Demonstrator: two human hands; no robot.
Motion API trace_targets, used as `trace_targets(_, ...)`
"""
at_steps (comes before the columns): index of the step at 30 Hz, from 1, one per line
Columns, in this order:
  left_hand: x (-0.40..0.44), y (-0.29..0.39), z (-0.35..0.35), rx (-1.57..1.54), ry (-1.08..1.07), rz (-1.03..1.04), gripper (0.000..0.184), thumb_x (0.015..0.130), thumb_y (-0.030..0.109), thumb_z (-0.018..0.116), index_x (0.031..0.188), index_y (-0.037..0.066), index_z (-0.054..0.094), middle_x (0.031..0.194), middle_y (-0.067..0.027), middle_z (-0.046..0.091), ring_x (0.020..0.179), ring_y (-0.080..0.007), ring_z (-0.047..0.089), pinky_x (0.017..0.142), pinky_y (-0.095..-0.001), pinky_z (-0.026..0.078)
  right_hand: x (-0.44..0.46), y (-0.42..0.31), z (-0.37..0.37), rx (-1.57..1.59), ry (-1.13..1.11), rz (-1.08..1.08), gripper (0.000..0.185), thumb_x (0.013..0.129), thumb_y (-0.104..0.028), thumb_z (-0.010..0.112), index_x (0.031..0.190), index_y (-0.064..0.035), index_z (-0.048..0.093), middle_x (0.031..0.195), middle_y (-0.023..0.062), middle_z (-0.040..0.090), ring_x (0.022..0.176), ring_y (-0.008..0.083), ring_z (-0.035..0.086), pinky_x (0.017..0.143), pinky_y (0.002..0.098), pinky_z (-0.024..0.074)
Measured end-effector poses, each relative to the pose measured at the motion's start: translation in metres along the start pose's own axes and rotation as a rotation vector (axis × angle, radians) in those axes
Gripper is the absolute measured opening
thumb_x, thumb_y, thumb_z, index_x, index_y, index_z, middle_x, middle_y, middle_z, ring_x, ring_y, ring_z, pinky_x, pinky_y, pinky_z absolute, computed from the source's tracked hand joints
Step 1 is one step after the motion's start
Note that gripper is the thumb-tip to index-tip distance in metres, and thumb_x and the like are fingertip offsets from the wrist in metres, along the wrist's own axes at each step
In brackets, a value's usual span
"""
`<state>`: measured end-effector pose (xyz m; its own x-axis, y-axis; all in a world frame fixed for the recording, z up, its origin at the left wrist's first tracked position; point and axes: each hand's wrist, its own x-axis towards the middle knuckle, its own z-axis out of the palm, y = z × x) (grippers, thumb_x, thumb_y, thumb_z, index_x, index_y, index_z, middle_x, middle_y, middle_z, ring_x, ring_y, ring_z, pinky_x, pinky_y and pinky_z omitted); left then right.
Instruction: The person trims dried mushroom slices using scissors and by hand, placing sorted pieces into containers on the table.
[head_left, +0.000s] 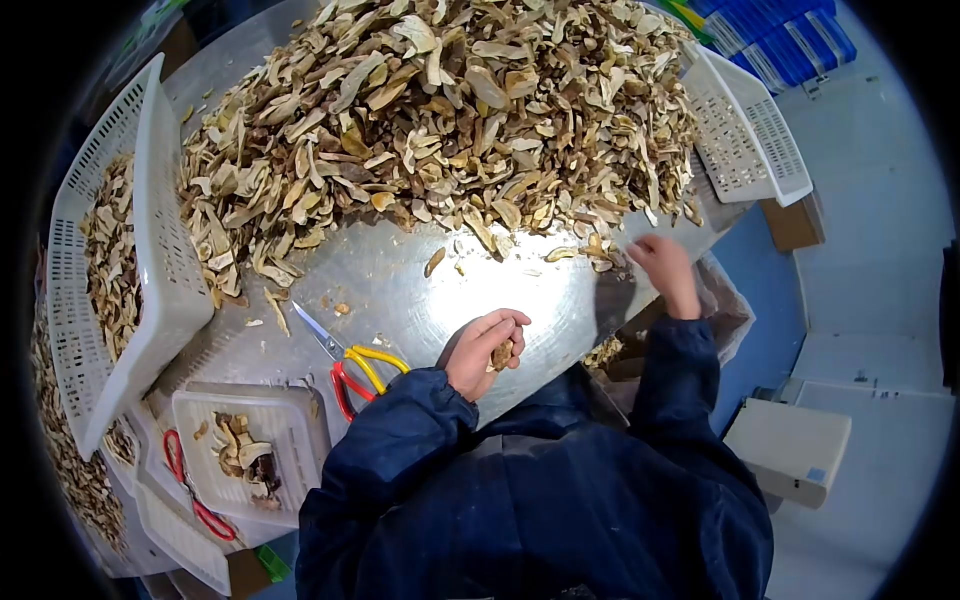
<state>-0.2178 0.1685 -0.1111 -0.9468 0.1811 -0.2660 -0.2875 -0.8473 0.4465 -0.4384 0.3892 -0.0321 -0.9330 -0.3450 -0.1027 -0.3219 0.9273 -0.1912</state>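
A small brown piece (502,356) sits in the left hand (486,352), above the near edge of the metal table (385,275).
The left fingers and thumb are curled together around it; the right hand (664,270) is bent at the wrist, fingertips near the heap's lower right edge, and whether they grip anything I cannot tell. Yellow-and-red scissors (340,352) lie just beside the left sleeve, the nearest obstacle. Beyond the hands spreads the heap of dried-looking slices (450,120), between a tilted left basket (168,240) and a right basket (745,130). Further left are a plastic tub (292,420) holding several slices and red-handled scissors (186,485).
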Motion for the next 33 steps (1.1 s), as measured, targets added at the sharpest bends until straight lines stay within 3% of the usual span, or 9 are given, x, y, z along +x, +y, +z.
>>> trace_targets(2,0.0,-0.002,-0.003,-0.022,-0.019,0.02,0.022,0.098,0.023,0.044,0.106,0.005,0.052,0.083,-0.001,0.05,0.072,-0.0097,0.047,0.06,-0.023,0.039,0.009,-0.038,0.023,0.507,0.009,0.007,0.036,0.083,-0.034,0.062,0.094,-0.0007,0.067,0.079,0.0169,0.067,0.073,0.0316,0.064,0.067,0.037,0.0482)
trace_targets(8,0.005,-0.009,-0.015,-0.1,0.0,0.081,0.03,0.099,0.029,0.041,0.116,0.005,0.049,0.099,-0.0043,0.053,0.088,-0.0161,0.051,0.075,-0.0295,0.044,0.021,-0.108,0.067,0.216,0.108,-0.002,0.039,0.078,-0.038,0.061,0.081,0.0008,0.068,0.068,0.0193,0.064,0.066,0.0348,0.063,0.06,0.0402,0.0484)
trace_targets(11,0.004,0.005,0.005,-0.232,0.103,0.012,0.041,0.099,0.033,0.04,0.13,0.007,0.043,0.119,-0.0075,0.052,0.108,-0.0224,0.052,0.092,-0.0381,0.043,0.003,-0.111,0.056,0.451,-0.043,-0.098,0.037,0.077,-0.034,0.061,0.081,0.0026,0.067,0.067,0.0177,0.063,0.061,0.0305,0.063,0.059,0.0364,0.0485)
trace_targets(14,0.006,0.008,0.006,-0.389,0.025,0.018,0.049,0.099,0.035,0.039,0.14,0.01,0.033,0.133,-0.009,0.046,0.12,-0.0261,0.048,0.102,-0.0434,0.038,-0.03,-0.119,0.029,0.8,-0.582,-0.196,0.029,0.081,-0.026,0.065,0.088,0.0026,0.065,0.066,0.0061,0.062,0.062,0.0104,0.055,0.057,0.0261,0.0437)
trace_targets(18,0.004,-0.002,-0.007,-0.33,0.076,0.025,0.029,0.099,0.035,0.038,0.116,0.014,0.049,0.116,-0.0051,0.055,0.108,-0.0211,0.054,0.098,-0.0446,0.042,-0.002,-0.094,0.026,0.33,-0.025,-0.027,0.027,0.078,-0.017,0.067,0.099,-0.001,0.066,0.07,0.0119,0.063,0.061,0.0164,0.058,0.058,0.0277,0.0444)
trace_targets(21,0.004,0.001,-0.013,-0.307,-0.045,-0.012,0.023,0.1,0.034,0.039,0.098,0.014,0.051,0.099,-0.0007,0.055,0.094,-0.0154,0.056,0.095,-0.0435,0.044,0.031,-0.042,0.06,0.084,0.359,-0.225,0.019,0.081,-0.02,0.061,0.089,-0.004,0.068,0.068,0.0148,0.064,0.065,0.0315,0.062,0.059,0.0373,0.0462)
trace_targets(26,0.002,0.003,-0.006,-0.302,0.009,-0.022,0.018,0.099,0.028,0.043,0.1,0.013,0.051,0.097,-0.0008,0.054,0.088,-0.0143,0.053,0.09,-0.0365,0.046,0.018,-0.061,0.043,0.229,0.029,-0.148,0.016,0.081,-0.017,0.062,0.088,-0.0037,0.067,0.071,0.0139,0.064,0.061,0.0291,0.06,0.056,0.0368,0.0441)
trace_targets(30,0.001,0.003,-0.004,-0.25,0.069,0.0,0.027,0.097,0.022,0.046,0.12,0.008,0.048,0.101,-0.0018,0.054,0.092,-0.0146,0.053,0.084,-0.0322,0.046,-0.014,-0.076,0.042,0.942,-0.324,0.039,0.012,0.087,-0.016,0.06,0.081,-0.0057,0.061,0.06,-0.0012,0.055,0.049,0.0057,0.042,0.044,0.0208,0.0304)
trace_targets(33,0.003,-0.001,-0.009,-0.201,0.02,0.064,0.042,0.096,0.02,0.048,0.134,0.004,0.04,0.104,-0.002,0.055,0.093,-0.0135,0.054,0.075,-0.0299,0.046,-0.047,-0.095,0.036,1.148,-0.551,0.068,0.011,0.088,-0.014,0.058,0.079,-0.0075,0.06,0.061,-0.0032,0.055,0.048,0.0021,0.043,0.043,0.0171,0.0282)
